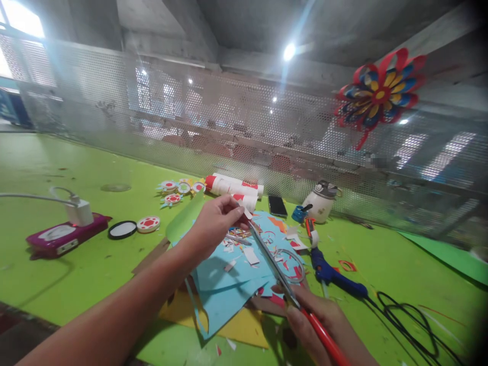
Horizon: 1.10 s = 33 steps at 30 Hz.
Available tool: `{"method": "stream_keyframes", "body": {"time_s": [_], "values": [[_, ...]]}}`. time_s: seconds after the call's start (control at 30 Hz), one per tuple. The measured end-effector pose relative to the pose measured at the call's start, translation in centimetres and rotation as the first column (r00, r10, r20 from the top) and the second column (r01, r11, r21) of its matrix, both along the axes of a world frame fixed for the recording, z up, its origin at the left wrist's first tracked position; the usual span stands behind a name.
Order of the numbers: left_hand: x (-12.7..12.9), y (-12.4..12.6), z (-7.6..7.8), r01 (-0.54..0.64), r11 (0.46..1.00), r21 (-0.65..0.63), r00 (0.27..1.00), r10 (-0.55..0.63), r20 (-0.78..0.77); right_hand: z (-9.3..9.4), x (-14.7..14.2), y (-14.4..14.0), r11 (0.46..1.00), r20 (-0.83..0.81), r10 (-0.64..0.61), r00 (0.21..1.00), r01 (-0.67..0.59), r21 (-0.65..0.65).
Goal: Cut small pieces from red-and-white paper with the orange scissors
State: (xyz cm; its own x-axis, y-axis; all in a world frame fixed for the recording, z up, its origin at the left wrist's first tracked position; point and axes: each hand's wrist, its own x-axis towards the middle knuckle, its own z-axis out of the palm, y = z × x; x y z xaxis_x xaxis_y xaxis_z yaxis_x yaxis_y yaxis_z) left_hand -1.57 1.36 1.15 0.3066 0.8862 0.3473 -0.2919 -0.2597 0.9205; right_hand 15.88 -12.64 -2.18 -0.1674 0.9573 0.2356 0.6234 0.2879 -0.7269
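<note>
My right hand [322, 325], low in the frame right of centre, is wrapped around the red handles of a pair of scissors [284, 282]. Their long grey blades run up and left toward the centre, and the tips reach a small scrap of paper [243, 209], white with a bit of red. My left hand [215, 223] pinches that scrap between thumb and fingertips at the middle of the frame; the scrap is too small for me to tell its shape.

Under both hands lies a heap of light blue paper sheets [224, 292] with a yellow sheet [240, 330] beneath, strewn with red and white cuttings. Just right of it, a blue glue gun [331, 272] lies on the green table [76, 274], its black cord [409, 317] looping toward the lower right.

At the left edge sits a magenta box [63, 239] with a white charger [80, 211] resting on top. Near it are a black-rimmed round lid [122, 230] and a red and white paper disc [148, 223].

Further back, at mid-frame, lie white rolls with red ends [234, 187], a dark phone [277, 206] and a white pot with a dark lid [320, 202]; what it holds I cannot tell. On the perforated metal screen [114, 101], upper right, hangs a red, blue and yellow paper flower [379, 94].
</note>
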Motion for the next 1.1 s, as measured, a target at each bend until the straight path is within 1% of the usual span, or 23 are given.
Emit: {"method": "stream_keyframes", "body": {"time_s": [0.2,0.33,0.47,0.63,0.77,1.1], "values": [[-0.27,-0.05,0.25,0.016,1.0,0.023,0.999,-0.015,-0.052,-0.17,0.12,0.05,1.0,-0.006,-0.023,1.0,0.023,0.016],[-0.28,-0.15,0.29,0.022,1.0,0.015,0.997,-0.021,-0.07,-0.26,0.12,0.11,1.0,-0.029,-0.004,1.0,0.004,0.0],[-0.17,-0.23,0.28,0.014,1.0,0.0,0.998,-0.014,-0.064,-0.23,0.06,0.09,1.0,-0.023,-0.016,1.0,0.017,0.019],[0.0,-0.26,0.24,0.01,1.0,-0.01,0.998,-0.01,-0.054,-0.19,0.0,0.08,0.999,-0.017,-0.041,0.999,0.041,-0.004],[0.1,-0.27,0.21,0.006,1.0,-0.02,0.999,-0.007,-0.04,-0.36,0.17,0.11,0.999,0.009,-0.035,0.999,0.035,0.015],[0.25,-0.21,-0.05,0.011,1.0,-0.03,1.0,-0.011,-0.021,-0.88,0.59,0.16,1.0,0.017,-0.017,1.0,0.017,-0.02]]}}
